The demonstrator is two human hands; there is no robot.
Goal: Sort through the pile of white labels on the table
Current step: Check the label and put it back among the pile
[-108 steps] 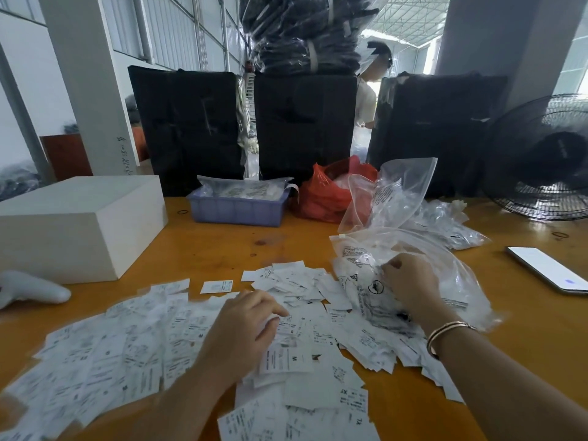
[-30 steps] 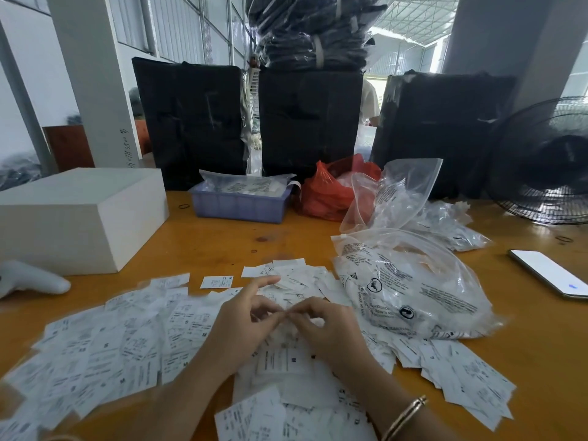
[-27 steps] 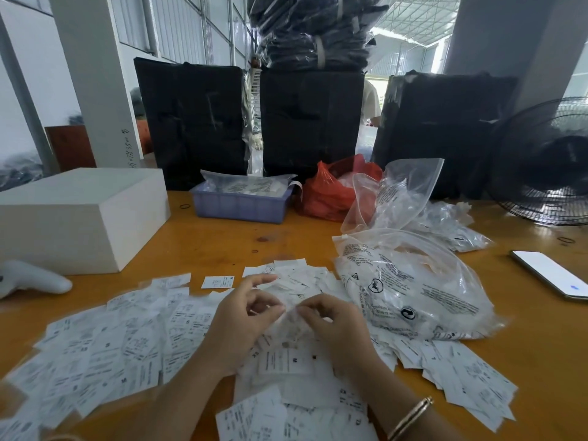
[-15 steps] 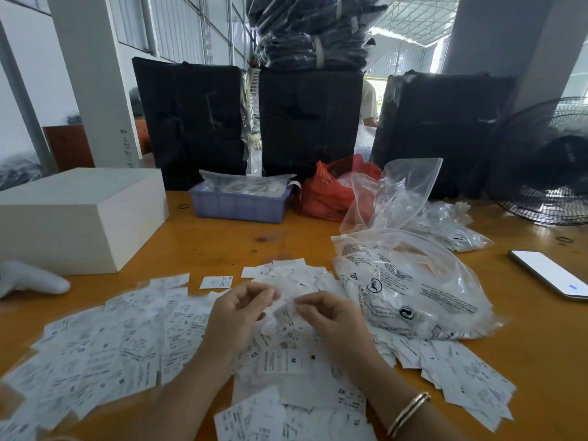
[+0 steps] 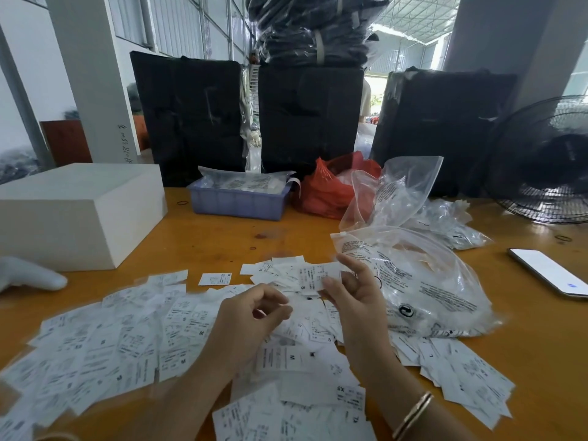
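A wide pile of white labels [image 5: 105,342] with black print and size letters covers the near part of the wooden table [image 5: 222,240]. My right hand [image 5: 353,300] is lifted above the pile and pinches one label [image 5: 313,276] marked S between thumb and fingers. My left hand [image 5: 248,323] hovers just left of it, fingers loosely curled, with nothing visible in it. More labels [image 5: 471,377] lie at the right under the edge of a clear printed plastic bag [image 5: 429,281].
A white box [image 5: 76,211] stands at the left, with a white handheld device [image 5: 28,276] in front of it. Behind are a blue tray [image 5: 238,202], a red bag [image 5: 327,189], more clear bags [image 5: 445,221], black bundles and a fan [image 5: 547,167]. A phone [image 5: 550,270] lies at right.
Both hands were picking together at the middle of the pile. My right hand has since risen with a single label, and my left hand has come apart from it.
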